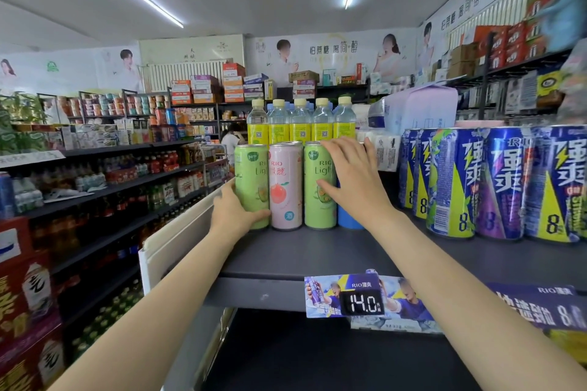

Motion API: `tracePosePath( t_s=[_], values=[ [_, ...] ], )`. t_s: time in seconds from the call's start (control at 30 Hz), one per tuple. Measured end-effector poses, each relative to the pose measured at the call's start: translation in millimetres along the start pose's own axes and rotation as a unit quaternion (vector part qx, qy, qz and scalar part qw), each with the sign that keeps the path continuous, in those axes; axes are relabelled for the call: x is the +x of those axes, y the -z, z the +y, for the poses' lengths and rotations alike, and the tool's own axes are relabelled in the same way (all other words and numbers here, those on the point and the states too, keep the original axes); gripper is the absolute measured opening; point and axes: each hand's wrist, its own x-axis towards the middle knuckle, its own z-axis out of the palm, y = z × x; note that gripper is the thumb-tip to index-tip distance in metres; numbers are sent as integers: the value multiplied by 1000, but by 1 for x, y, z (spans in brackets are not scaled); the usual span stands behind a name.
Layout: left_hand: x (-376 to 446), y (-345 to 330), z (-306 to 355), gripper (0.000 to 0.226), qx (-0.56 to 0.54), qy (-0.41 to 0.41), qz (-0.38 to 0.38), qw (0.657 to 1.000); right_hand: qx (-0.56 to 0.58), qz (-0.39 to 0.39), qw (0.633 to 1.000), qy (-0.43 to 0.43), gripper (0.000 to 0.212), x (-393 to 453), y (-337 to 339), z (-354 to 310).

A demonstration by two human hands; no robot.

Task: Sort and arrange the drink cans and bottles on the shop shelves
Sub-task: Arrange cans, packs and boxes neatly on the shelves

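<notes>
- Reaching forward over the dark shelf [317, 251], both forearms extend from below.
- Left hand [236, 209] grips the leftmost green can [251, 178].
- Right hand [352, 174], fingers spread and relaxed, rests against the second green can [317, 197]; a pink can [285, 187] stands between the hands.

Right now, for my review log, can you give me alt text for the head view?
A person's left hand holds a green RIO Light can at the left end of a shop shelf, while the right hand rests on a second green can and a blue can. A pink peach can stands between the green ones, yellow-labelled bottles behind, blue-purple cans to the right.
</notes>
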Motion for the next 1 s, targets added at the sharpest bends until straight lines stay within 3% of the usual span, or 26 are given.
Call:
tracePosePath(
  t_s=[0.07,0.13,0.2,0.33,0.5,0.7,0.9,1.0],
  values=[
    [0,-1,1,97,29,19,7,999,0,0,1000,3,63,0,-1,0],
    [-1,-2,3,99,-29,26,-26,999,1,-1,1000,4,63,0,-2,1],
    [-3,-3,4,85,-102,32,-57,993,2,3,1000,4,63,0,-1,2],
    [-4,-2,4,66,-75,25,-39,996,-4,1,1000,2,64,0,-2,1],
    [-5,0,4,73,-31,2,22,999,-4,2,1000,1,63,1,-3,1],
    [0,-2,-1,68,-52,10,-18,998,-2,-6,1000,-1,64,0,-2,2],
    [-4,-1,3,83,-47,-5,-4,999,4,0,1000,-2,65,0,-2,2],
    [-4,0,3,77,-97,11,-48,994,10,7,1000,0,65,0,-3,1]
  ],
)
